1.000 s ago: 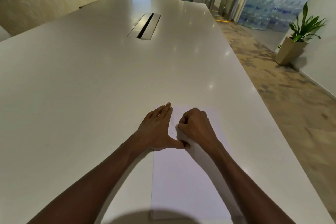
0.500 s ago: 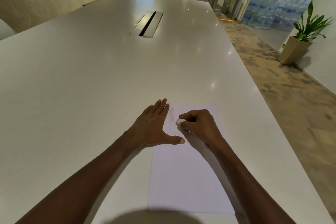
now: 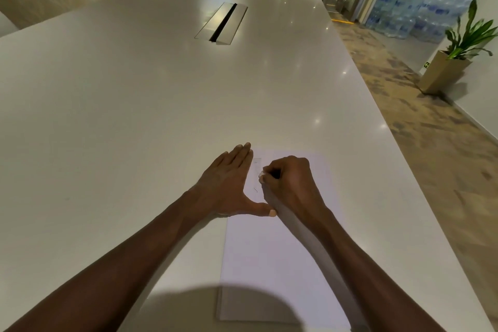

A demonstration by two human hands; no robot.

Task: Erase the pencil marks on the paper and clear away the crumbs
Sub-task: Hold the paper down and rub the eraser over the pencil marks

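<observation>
A white sheet of paper [image 3: 269, 264] lies on the near right part of the long white table [image 3: 134, 116]. Faint pencil marks [image 3: 255, 189] show near its top left corner. My left hand [image 3: 229, 186] lies flat, fingers together and thumb spread, pinning the sheet's left edge. My right hand [image 3: 291, 183] is curled into a fist on the paper just right of the marks, and pinches a small white eraser [image 3: 260, 177] whose tip peeks out at the fingertips. I cannot make out any crumbs.
A metal cable hatch [image 3: 222, 24] is set into the table's middle. The table's right edge runs along a carpeted walkway with a potted plant [image 3: 458, 56] and stacked water bottles [image 3: 404, 16]. My head's shadow falls on the sheet's near end.
My right hand with the eraser has moved back and forth over the marks near the sheet's top left. The left hand stays pressed on the paper's edge. The view has tilted slightly.
</observation>
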